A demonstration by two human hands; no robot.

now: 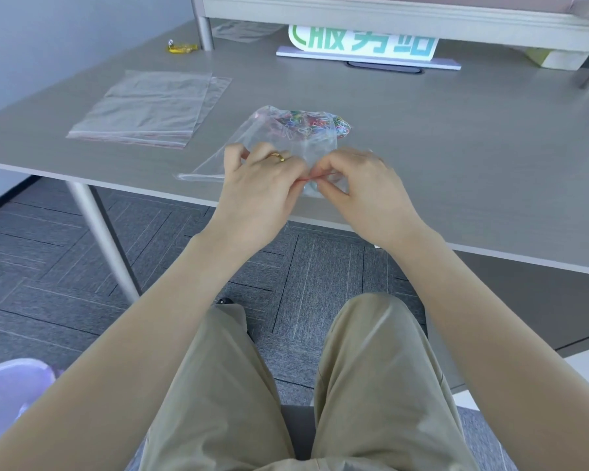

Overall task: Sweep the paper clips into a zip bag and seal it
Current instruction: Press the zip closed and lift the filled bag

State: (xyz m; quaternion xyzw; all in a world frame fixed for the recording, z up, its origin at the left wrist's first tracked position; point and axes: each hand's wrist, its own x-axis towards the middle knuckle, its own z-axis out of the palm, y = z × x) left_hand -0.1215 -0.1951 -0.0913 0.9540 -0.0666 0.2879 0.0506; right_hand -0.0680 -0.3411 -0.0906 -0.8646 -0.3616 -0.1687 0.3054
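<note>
Two hands at the desk's (456, 158) near edge: left hand (262, 185) and right hand (361, 185) pinch the red zip strip of the clear zip bag (269, 137), thumbs pressed to fingertips, coloured paper clips (315, 125) heaped in its far end, spare bags (147, 110) lying to the left

Clear glossy plastic zip bag (272, 144)

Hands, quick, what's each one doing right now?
Left hand: closed, pinching the mouth strip of the clear plastic zip bag of coloured paper clips.
Right hand: closed, pinching the same strip.
</note>
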